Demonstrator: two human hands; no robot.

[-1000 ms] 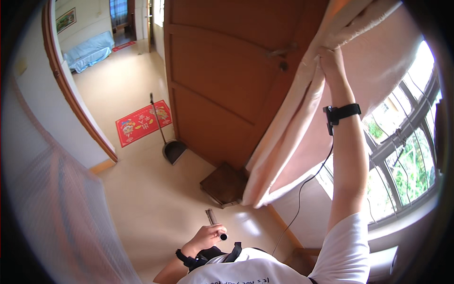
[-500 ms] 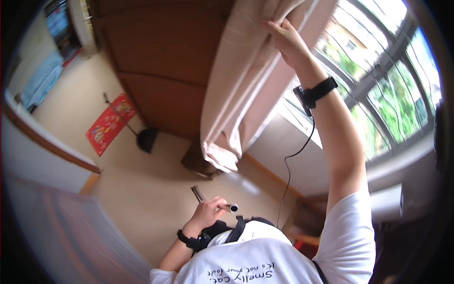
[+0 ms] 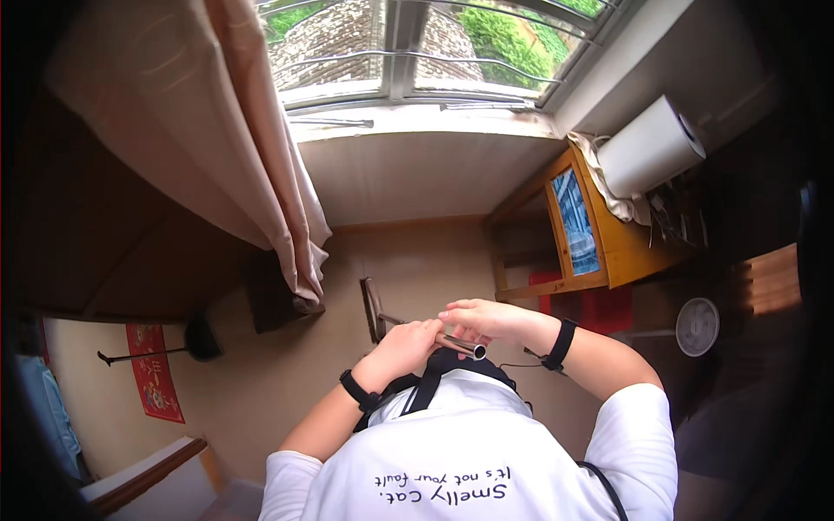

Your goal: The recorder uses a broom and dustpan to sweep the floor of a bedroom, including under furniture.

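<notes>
Our right hand has just let go of the pink curtain and come down to the metal pole. The curtain now hangs by itself beside the window. Our left hand has its fingers wrapped around the pole. Our right fingers are bent, close to the left ones; we cannot tell if they squeeze the pole. The pole is in front of our tummy, with a flat bar at its far end. So both hands are free for the pole now.
</notes>
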